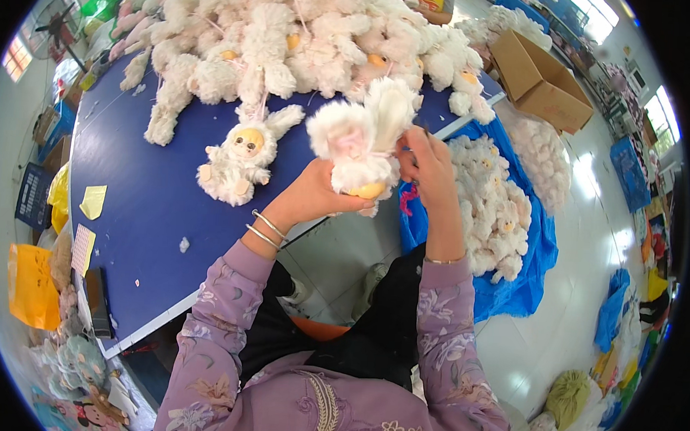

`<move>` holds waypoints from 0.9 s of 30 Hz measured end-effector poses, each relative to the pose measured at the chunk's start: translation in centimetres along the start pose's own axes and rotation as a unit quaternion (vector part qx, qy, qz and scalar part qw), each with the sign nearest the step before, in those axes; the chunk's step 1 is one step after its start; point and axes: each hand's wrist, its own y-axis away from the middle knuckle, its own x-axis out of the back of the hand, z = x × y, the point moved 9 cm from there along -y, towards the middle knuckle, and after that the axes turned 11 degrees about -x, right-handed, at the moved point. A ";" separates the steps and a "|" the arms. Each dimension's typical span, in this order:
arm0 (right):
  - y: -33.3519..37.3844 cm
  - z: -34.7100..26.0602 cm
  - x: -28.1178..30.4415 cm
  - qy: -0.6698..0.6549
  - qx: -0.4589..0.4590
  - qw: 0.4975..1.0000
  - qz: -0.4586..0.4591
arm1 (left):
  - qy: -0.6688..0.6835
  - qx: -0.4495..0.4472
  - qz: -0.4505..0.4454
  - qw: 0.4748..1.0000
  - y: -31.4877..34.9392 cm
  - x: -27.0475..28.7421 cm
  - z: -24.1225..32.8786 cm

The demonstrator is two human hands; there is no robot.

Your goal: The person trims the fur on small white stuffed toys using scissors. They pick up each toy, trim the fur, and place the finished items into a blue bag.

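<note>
Your left hand (pixel 315 189) is wrapped around a white plush toy (pixel 355 170), held up over the edge of the blue table (pixel 155 238). Your right hand (pixel 432 169) curls beside its ear; I cannot tell whether it pinches anything.

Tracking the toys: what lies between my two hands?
In the head view, a white plush toy, held by the left hand, right hand beside its ear.
</note>
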 end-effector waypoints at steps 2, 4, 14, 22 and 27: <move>0.2 -1.5 -2.1 0.037 0.009 0.999 0.003 | -0.007 0.011 -0.007 1.000 0.3 -0.2 -0.3; -0.8 -0.4 -1.6 0.024 -0.036 0.999 -0.004 | 0.045 -0.006 0.010 0.999 0.1 -0.6 0.2; -1.0 1.5 -1.1 0.000 -0.078 0.997 0.008 | -0.052 -0.112 -0.003 0.992 -0.4 -0.9 1.0; 2.8 -3.0 -2.4 -0.004 0.135 0.991 0.005 | 0.035 0.054 0.027 0.998 0.4 -0.2 -1.3; 4.1 -4.4 -4.6 0.136 0.266 0.943 -0.148 | -0.042 -0.015 0.042 0.998 0.0 0.8 -0.4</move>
